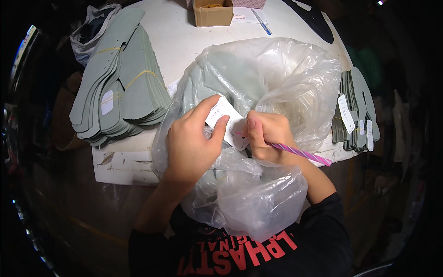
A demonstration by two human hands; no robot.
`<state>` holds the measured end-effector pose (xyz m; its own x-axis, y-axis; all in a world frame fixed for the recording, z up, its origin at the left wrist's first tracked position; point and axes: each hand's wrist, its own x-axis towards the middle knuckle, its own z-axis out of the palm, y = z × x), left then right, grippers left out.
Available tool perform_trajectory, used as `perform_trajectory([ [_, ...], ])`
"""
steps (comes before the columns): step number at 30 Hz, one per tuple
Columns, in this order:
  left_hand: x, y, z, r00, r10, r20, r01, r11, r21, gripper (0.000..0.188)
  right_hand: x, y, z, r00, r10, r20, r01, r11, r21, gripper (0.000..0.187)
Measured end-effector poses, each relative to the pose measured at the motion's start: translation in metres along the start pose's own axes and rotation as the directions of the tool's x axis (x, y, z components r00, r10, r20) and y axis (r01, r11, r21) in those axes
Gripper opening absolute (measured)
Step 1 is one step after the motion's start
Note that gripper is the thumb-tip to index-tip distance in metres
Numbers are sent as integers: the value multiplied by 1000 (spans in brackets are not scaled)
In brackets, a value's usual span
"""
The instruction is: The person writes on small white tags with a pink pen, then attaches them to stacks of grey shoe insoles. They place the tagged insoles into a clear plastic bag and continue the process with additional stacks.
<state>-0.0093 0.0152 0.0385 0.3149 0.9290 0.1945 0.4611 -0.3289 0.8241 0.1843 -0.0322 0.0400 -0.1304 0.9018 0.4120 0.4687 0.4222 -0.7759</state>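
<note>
My left hand [194, 141] pinches a small white paper tag [227, 121] with handwriting on it, thumb on its face. In my right hand [271, 134] is a pink and purple striped pen [304, 153], its tip at the tag's right side and its back end pointing right. Both hands are over a large clear plastic bag [302, 69] that holds grey-green cut pieces [226, 74]. The near part of the bag [263, 198] hangs over the table edge against my body.
Rubber-banded stacks of grey-green cut pieces [104, 92] lie at the left, with a smaller tagged stack [362, 104] at the right. A cardboard box [213, 16] and a blue pen [261, 22] are at the back of the white table [170, 27]. A dark flat piece [318, 21] sits far right.
</note>
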Motion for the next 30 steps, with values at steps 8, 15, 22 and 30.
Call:
perform_trajectory([
  [8, 0, 0, 1, 1000, 8, -6, -8, 1000, -5, 39, -2, 2, 4, 995, 64, -81, -59, 996, 62, 22],
  [15, 0, -2, 1, 1000, 28, -10, -28, 1000, -11, 39, -2, 2, 3, 998, 44, -50, -44, 999, 12, 22],
  [22, -1, -3, 2, 999, 29, -16, -30, 1000, -8, 39, -3, 2, 5, 993, 72, -94, -71, 997, 21, 21],
  [30, 0, -2, 1, 1000, 21, -7, -21, 1000, -23, 39, -3, 4, 3, 981, 157, -111, -146, 984, 102, 35],
])
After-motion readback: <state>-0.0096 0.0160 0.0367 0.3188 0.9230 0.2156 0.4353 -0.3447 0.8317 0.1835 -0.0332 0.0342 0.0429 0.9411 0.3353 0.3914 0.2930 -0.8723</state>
